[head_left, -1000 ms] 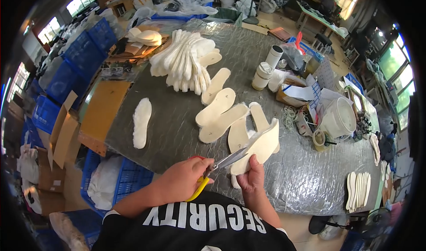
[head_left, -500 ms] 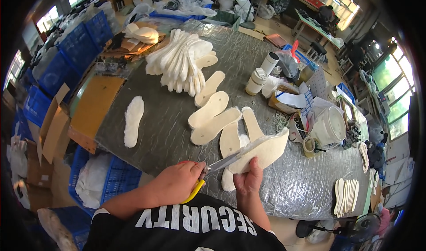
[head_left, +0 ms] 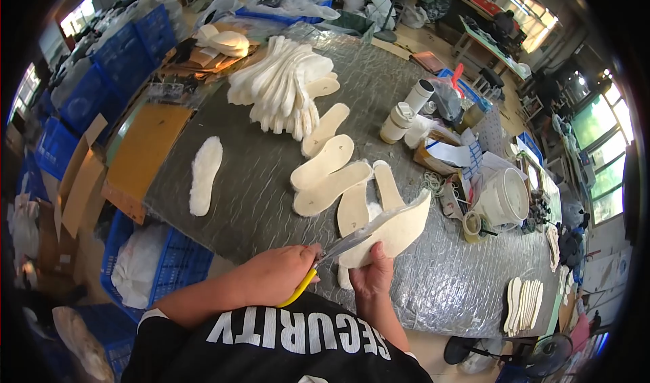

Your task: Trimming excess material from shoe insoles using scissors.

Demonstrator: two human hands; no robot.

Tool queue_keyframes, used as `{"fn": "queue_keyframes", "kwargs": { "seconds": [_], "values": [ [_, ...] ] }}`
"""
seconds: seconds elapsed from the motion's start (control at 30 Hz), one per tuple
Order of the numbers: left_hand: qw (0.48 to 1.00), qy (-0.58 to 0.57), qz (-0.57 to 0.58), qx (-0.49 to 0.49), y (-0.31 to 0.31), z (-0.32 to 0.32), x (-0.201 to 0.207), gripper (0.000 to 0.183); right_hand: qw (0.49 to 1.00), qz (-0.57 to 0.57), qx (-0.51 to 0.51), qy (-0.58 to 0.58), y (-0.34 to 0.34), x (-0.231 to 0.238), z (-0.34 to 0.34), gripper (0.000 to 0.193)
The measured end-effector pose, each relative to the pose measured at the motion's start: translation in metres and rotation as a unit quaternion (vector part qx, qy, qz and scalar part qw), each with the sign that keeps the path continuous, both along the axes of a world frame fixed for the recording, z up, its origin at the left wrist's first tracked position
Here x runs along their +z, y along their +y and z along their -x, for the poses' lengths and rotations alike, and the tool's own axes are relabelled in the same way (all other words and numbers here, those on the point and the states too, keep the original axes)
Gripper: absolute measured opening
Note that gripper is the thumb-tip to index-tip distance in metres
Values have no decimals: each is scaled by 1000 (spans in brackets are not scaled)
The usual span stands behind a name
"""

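My left hand is closed around yellow-handled scissors, whose blades lie along the far-left edge of a cream insole. Gripping that insole near its lower end is my right hand, thumb on top and fingers underneath. The insole is tilted above the table, smooth face up, with fluff along its edge. Beyond it, several loose insoles overlap on the table, smooth side up. A white fluffy insole lies by itself to the left.
A dark sheet-covered table spreads before me. A heap of fluffy insoles sits at the back. Rightward stand white cups, a white bucket and a small jar. A row of insoles lies near the right corner. Blue crates stand left.
The insole in my right hand has shifted slightly left and tipped a little. The scissor blades have moved slightly farther along its edge. The whole view has shifted a little.
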State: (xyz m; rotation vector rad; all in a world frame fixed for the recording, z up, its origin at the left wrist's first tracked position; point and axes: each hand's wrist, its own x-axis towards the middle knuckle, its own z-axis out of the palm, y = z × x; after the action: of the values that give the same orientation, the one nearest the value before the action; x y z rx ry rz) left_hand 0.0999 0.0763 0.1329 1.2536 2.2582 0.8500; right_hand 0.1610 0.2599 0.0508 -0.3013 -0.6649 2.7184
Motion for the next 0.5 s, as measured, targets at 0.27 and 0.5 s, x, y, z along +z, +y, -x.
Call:
{"fn": "queue_keyframes", "kwargs": {
  "seconds": [0.27,0.5],
  "values": [
    [997,2,70,-29,3,4,1,49,1000,-10,-8,-18,-4,2,2,47],
    [995,43,76,-42,5,4,2,46,999,-2,-12,-39,-5,1,3,48]
  ]
}}
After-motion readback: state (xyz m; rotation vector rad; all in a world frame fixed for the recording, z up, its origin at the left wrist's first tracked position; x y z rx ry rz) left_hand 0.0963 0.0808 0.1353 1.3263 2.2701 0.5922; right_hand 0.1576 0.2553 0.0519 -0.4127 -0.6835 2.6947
